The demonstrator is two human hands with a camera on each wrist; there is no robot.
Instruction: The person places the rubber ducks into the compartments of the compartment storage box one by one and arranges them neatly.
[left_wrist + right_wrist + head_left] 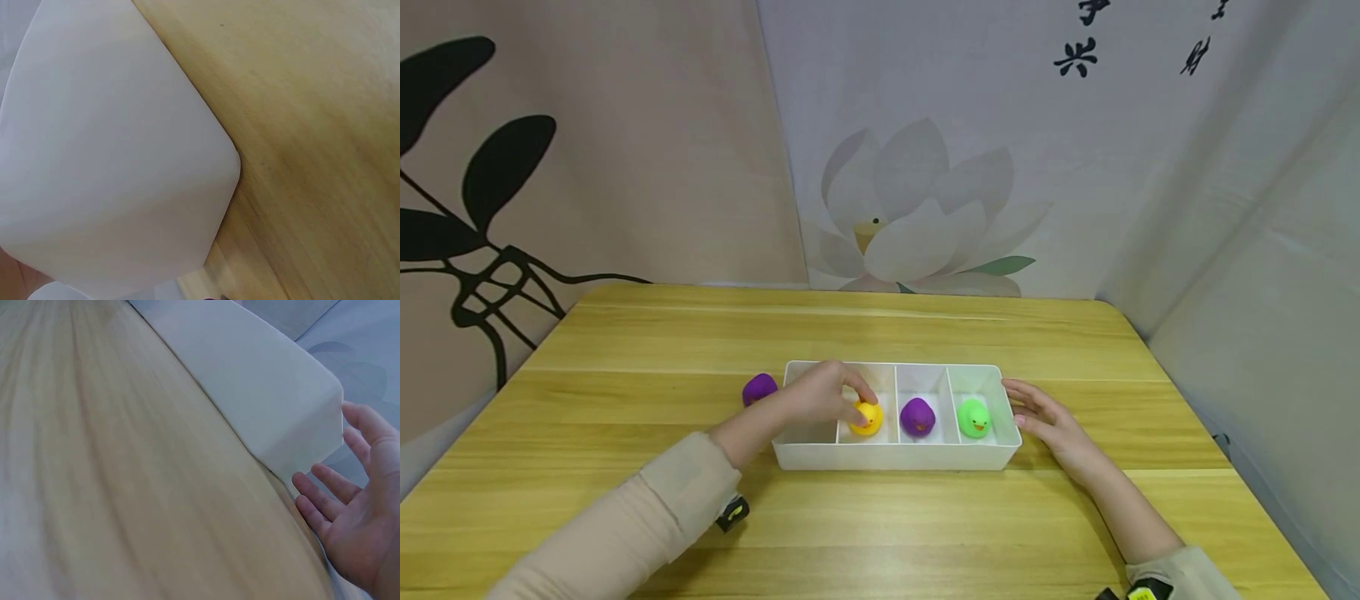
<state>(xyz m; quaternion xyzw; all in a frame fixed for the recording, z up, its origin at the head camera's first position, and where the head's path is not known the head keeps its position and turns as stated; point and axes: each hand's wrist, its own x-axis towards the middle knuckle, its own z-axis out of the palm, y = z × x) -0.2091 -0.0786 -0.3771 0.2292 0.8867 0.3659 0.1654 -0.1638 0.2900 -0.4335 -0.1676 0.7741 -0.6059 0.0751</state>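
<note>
A white four-compartment tray point(891, 457) lies across the table. My left hand point(822, 393) reaches over its left end, and its thumb and fingertips pinch a yellow toy duck point(868, 419) in the second compartment from the left. To the right of that duck, a purple toy duck point(917, 417) sits in the third compartment and a green one point(974, 418) in the fourth. At the tray's right end, my right hand point(1051, 427) has its fingers extended along the outer wall; the right wrist view shows the fingers point(325, 487) spread at the corner.
Another purple toy point(759, 388) stands on the table just left of the tray, partly hidden by my left forearm. The wooden table point(865, 533) runs back to a pale curtain point(700, 150) with printed plants and characters.
</note>
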